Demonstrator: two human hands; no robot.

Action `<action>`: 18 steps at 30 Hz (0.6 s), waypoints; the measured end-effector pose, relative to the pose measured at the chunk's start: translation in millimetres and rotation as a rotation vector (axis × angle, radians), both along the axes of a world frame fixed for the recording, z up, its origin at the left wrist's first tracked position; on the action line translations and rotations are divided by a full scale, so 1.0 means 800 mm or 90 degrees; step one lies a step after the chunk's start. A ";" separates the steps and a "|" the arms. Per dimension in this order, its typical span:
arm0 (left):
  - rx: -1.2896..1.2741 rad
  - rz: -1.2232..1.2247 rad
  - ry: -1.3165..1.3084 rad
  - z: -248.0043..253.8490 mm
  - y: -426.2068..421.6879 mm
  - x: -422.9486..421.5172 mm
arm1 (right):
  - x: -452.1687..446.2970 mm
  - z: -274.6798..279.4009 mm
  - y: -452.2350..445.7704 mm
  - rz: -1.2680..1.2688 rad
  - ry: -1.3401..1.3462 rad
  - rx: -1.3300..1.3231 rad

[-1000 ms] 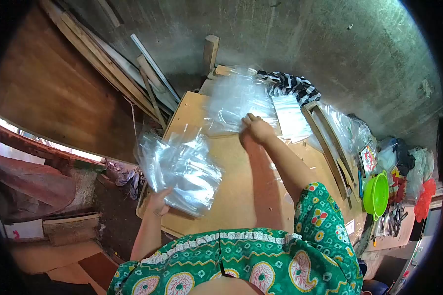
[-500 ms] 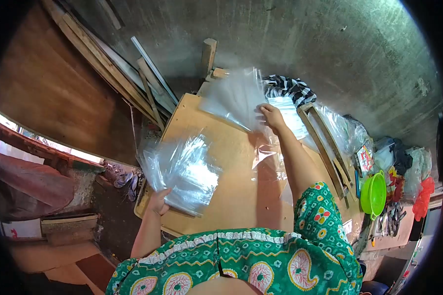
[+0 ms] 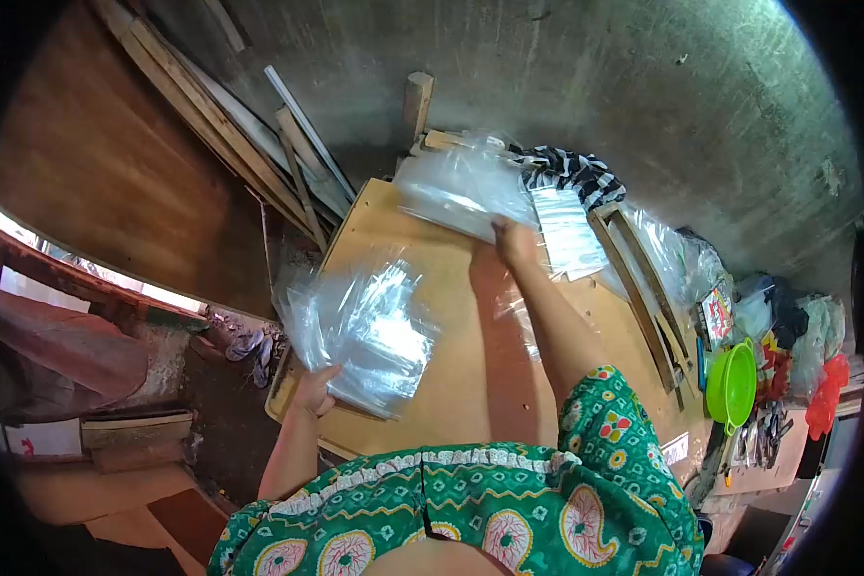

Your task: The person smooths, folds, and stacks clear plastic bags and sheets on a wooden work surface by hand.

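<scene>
My left hand [image 3: 315, 392] grips the near corner of a stack of clear plastic sheets [image 3: 379, 336], fanned out at the left side of the wooden table [image 3: 451, 384]. They may be bags; I cannot tell. My right hand [image 3: 516, 245] pinches the near right corner of another clear plastic sheet [image 3: 461, 187] at the table's far edge. A white pile of thin, shiny packets [image 3: 568, 230] lies just right of that hand. Below my right forearm, a loose piece of clear film [image 3: 518, 317] lies partly hidden.
A wooden frame [image 3: 643, 298] lies along the table's right side. Beyond it are a lime green basket [image 3: 732, 384], a red plastic bag [image 3: 826, 394] and several tools [image 3: 763, 437]. A black-and-white cloth [image 3: 571, 173] sits at the back. Wooden planks [image 3: 202, 115] lean at the left.
My right hand has moved left and slightly nearer, drawing the sheet's corner down so it lies flatter over the far edge. My left hand and its stack have hardly moved.
</scene>
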State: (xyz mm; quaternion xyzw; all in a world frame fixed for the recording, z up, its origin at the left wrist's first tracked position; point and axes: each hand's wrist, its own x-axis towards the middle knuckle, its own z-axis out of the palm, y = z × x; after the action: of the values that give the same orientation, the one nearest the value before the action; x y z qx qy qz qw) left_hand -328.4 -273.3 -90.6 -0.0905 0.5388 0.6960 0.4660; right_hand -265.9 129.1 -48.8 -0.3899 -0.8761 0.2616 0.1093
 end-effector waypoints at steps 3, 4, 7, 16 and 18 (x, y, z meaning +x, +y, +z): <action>0.001 0.011 -0.004 0.000 0.000 -0.002 | 0.010 0.008 0.036 0.005 0.152 -0.228; 0.008 0.018 0.003 -0.003 0.000 -0.003 | 0.022 0.018 0.035 -0.015 0.261 -0.436; 0.016 0.027 0.008 0.009 0.009 0.000 | 0.035 0.026 0.040 -0.019 0.254 -0.568; 0.014 0.040 0.049 0.005 0.008 0.003 | 0.032 0.004 0.038 -0.050 0.413 -0.400; 0.009 0.043 0.041 -0.005 0.004 -0.002 | 0.040 0.032 0.014 0.027 0.392 -0.195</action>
State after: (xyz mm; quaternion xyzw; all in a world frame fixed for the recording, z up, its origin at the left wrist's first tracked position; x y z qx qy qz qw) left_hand -330.1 -270.3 -94.4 -0.0827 0.5453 0.7179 0.4248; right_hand -234.1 140.5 -22.9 -0.2861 -0.7605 0.4979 0.3031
